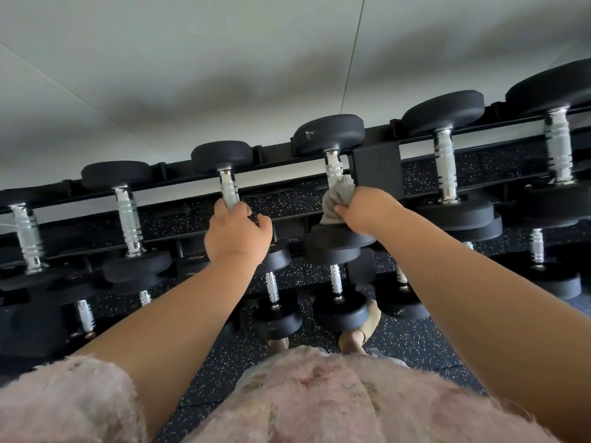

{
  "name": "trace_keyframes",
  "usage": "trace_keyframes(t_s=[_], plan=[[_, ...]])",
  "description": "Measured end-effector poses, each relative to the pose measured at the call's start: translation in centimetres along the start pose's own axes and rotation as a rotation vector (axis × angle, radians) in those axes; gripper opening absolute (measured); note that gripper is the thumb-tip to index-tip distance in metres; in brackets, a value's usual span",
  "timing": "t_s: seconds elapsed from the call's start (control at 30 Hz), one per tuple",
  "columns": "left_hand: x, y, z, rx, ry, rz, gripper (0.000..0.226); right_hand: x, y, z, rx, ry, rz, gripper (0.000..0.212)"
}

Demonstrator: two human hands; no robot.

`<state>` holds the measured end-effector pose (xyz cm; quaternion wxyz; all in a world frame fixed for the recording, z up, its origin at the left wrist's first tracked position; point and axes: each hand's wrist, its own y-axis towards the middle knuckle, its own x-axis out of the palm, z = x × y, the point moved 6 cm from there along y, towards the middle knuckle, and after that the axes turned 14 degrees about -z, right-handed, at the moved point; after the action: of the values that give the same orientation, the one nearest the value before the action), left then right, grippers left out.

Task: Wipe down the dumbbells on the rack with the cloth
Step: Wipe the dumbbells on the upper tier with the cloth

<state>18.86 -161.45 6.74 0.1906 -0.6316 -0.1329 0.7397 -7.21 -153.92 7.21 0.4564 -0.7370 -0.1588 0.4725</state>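
A black rack [377, 161] holds a row of black dumbbells with chrome handles on its top tier. My left hand [236, 233] grips the near end of one dumbbell's chrome handle [228, 188]. My right hand [364, 209] holds a grey cloth [337, 201] bunched around the lower part of the handle of the neighbouring dumbbell [329, 134], just above its near head [339, 239]. The cloth hides that part of the handle.
More dumbbells sit to the left [126, 215] and right [446, 167] on the top tier, with others on lower tiers [335, 282]. A white wall [224, 75] rises behind the rack. Speckled black rubber floor [415, 343] and my feet [361, 327] lie below.
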Motion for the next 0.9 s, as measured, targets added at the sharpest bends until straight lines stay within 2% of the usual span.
trace_keyframes(t_s=[0.07, 0.2, 0.23, 0.3, 0.43, 0.5, 0.57, 0.73, 0.83, 0.9], plan=[[0.1, -0.1, 0.0, 0.002, 0.002, 0.003, 0.034, -0.7, 0.4, -0.6, -0.024, 0.062, 0.038, 0.046], [0.0, 0.1, 0.2, -0.001, 0.005, -0.007, 0.035, -3.0, 0.8, -0.8, -0.108, 0.695, 0.229, 0.045], [0.0, 0.1, 0.2, -0.004, 0.008, -0.01, 0.035, -3.4, 0.9, -0.7, -0.121, 0.777, 0.251, 0.046], [0.0, 0.0, 0.1, -0.006, 0.012, -0.014, 0.034, -3.2, 1.0, -0.8, -0.148, 0.758, 0.212, 0.045], [0.0, -0.1, 0.1, -0.002, 0.022, -0.011, 0.035, -1.1, 0.6, -0.3, -0.198, 0.408, -0.06, 0.034], [0.1, 0.0, 0.1, 0.0, 0.02, -0.012, 0.035, -0.9, 0.6, 0.3, -0.189, 0.389, -0.147, 0.029], [0.1, -0.1, 0.0, -0.005, 0.014, -0.013, 0.035, -1.7, 0.8, 0.1, -0.182, 0.428, -0.141, 0.028], [0.0, 0.0, 0.1, -0.014, 0.015, -0.018, 0.035, -4.9, 1.9, -1.7, -0.103, 0.769, 0.108, 0.05], [0.0, 0.0, 0.1, -0.015, 0.024, -0.016, 0.035, -4.3, 1.6, -1.9, -0.07, 0.564, 0.128, 0.049], [0.0, -0.1, 0.1, -0.013, 0.025, -0.013, 0.035, -3.1, 1.3, -1.1, -0.085, 0.607, 0.047, 0.042]])
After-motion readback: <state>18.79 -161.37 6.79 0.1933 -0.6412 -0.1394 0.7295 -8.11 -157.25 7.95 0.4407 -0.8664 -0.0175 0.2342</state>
